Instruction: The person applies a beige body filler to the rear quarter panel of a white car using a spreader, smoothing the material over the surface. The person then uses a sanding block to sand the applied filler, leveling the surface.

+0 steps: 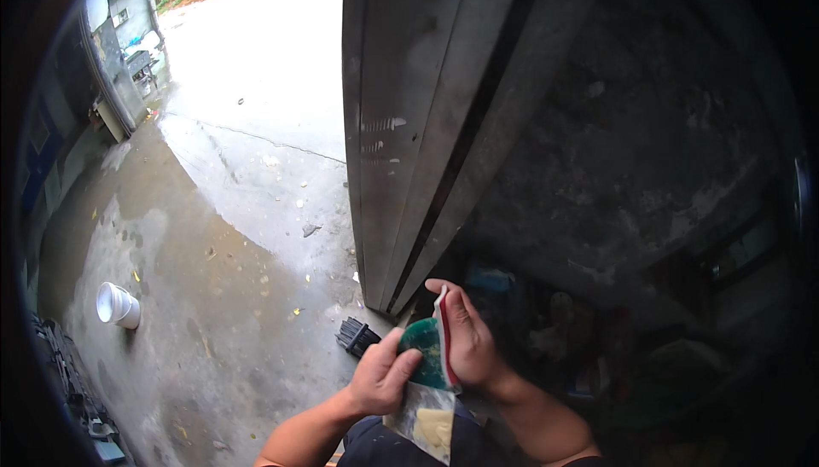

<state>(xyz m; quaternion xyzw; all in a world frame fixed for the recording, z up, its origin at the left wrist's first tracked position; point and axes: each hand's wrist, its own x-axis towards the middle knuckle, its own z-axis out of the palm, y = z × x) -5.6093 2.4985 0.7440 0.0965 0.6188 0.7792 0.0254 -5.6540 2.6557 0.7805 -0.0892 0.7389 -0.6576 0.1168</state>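
Observation:
My left hand [384, 375] grips a green item [426, 349] with its thumb across the face. My right hand [469, 339] is closed along the same item's white-and-red edge [447, 365], with its fingertips near the upper end. Below the green part hangs a clear plastic piece [405, 416] with a pale yellow patch or object [432, 429] on or inside it; I cannot tell which. It sits just over my dark-clothed lap.
A tall grey metal door edge [401, 126] stands just ahead, beside a dark wall and clutter. A black bundle [357, 337] lies at its foot. A white bucket [118, 305] stands left on the concrete floor [196, 339], which runs out to bright ground.

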